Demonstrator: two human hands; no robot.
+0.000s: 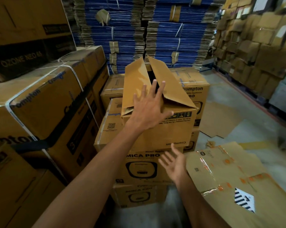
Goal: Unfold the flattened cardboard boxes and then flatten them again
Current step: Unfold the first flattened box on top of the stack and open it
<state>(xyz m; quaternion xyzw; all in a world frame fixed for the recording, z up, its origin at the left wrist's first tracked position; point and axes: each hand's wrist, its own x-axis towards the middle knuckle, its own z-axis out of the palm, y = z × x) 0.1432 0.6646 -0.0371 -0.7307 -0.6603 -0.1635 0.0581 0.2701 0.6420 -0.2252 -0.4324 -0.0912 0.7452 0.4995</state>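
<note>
An unfolded brown cardboard box stands upside down on a stack of printed cartons, its two long top flaps raised in a loose tent. My left hand reaches over its near top edge with fingers spread and straight, lying against the flaps. My right hand hovers open in front of the box's lower face, fingers spread, holding nothing. A flattened cardboard box with tape and orange marks lies at the lower right.
Strapped Crompton cartons are piled at the left. Bundles of blue flattened cartons form a wall behind. More brown boxes are stacked at the right. A cardboard sheet lies on the grey floor.
</note>
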